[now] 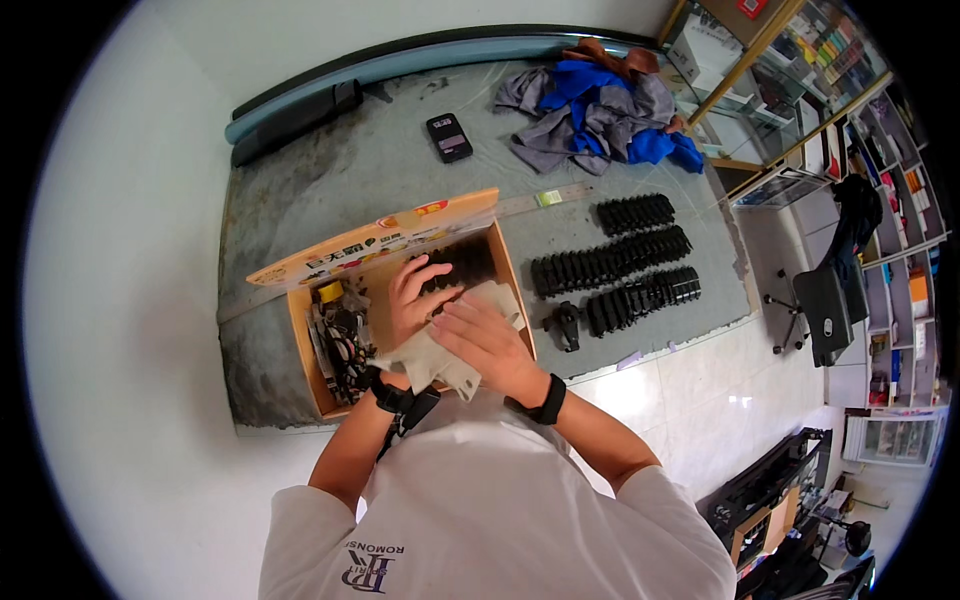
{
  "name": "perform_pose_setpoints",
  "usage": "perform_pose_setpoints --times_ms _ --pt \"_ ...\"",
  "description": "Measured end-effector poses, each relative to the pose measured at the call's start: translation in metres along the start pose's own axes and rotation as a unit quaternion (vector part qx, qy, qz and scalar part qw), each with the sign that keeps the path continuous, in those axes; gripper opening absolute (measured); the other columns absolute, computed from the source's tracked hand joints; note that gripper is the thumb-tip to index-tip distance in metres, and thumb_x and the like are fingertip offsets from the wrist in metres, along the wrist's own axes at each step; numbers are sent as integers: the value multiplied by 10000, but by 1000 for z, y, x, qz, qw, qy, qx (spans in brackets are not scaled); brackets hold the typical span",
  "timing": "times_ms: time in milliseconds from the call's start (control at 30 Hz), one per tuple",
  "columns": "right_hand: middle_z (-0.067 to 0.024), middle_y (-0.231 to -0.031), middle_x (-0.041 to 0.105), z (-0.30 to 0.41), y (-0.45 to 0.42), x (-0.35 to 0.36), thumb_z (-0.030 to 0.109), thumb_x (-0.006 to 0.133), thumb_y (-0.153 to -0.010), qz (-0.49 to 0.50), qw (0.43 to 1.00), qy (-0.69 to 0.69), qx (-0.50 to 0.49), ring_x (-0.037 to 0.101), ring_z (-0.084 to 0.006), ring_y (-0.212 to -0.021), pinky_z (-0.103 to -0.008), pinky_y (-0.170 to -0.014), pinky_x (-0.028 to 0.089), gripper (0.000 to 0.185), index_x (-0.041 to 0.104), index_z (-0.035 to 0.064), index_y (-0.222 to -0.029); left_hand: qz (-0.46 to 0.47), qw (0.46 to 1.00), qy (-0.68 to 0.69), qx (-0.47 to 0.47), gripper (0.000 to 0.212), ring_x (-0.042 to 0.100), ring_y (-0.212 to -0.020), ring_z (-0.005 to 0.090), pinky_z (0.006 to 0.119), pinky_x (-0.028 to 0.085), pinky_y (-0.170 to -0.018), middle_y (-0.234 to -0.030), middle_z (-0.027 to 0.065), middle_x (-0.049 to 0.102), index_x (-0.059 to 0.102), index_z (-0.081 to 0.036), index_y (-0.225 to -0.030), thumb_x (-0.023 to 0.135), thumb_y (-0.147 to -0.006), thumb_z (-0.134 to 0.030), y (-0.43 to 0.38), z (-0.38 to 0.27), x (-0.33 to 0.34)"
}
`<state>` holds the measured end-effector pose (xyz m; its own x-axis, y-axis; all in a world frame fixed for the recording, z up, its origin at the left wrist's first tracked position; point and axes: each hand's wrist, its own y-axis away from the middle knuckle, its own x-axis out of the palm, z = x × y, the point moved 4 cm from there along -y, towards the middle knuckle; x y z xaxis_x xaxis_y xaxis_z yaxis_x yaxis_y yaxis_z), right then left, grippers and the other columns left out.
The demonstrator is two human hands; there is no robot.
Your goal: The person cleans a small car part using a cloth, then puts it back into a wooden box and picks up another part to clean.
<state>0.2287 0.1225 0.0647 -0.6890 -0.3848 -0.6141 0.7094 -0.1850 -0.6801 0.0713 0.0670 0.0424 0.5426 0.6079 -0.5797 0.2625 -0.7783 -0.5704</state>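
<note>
Both my hands are over the right part of an open cardboard box at the table's near edge. My right hand presses flat on a pale beige cloth, its fingers covering part of it. My left hand is beside it, fingers spread and partly curled, with the cloth draped over its wrist side; whether it grips the cloth is hidden. Behind my fingers, dark ribbed parts lie in the box. A tangle of small black items and a yellow piece fill its left side.
Rows of black ribbed plastic parts and one separate black part lie right of the box. A metal ruler lies behind it. Farther back are a phone, crumpled grey and blue cloths and a dark roll.
</note>
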Motion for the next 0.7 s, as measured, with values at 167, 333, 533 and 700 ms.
perform_pose_setpoints --times_ms 167,333,533,700 --pt "-150 -1357 694 -30 10 -3 100 710 -827 -45 994 0 96 633 -352 -1330 -539 -1211 452 480 712 41 -1304 -16 997 6 -80 209 517 -1405 320 541 340 -1231 -1346 -4 707 818 -163 -1010 775 -806 -175 -4 -16 -2" --pt "-168 -1332 705 7 5 16 99 693 -833 -19 1000 13 2 650 -340 -1300 -572 -1213 443 481 715 46 -1310 71 997 -2 1 230 473 -1451 335 564 276 -1271 -1411 42 685 824 -164 -1030 653 -927 -280 1 15 9" --pt "-171 -1374 690 -35 0 6 110 692 -862 -59 997 -10 47 632 -362 -1334 -567 -1191 459 486 686 47 -1345 36 999 10 -32 307 433 -1484 334 593 236 -1279 -1400 50 677 793 -153 -1108 790 -828 -280 8 -5 6" --pt "-185 -1351 696 -21 -3 12 140 790 -807 -85 991 -20 101 633 -383 -1332 -584 -1189 449 577 669 7 -1356 27 999 -45 1 397 380 -1531 329 630 133 -1307 -1403 39 656 747 -193 -1138 837 -785 -351 1 0 5"
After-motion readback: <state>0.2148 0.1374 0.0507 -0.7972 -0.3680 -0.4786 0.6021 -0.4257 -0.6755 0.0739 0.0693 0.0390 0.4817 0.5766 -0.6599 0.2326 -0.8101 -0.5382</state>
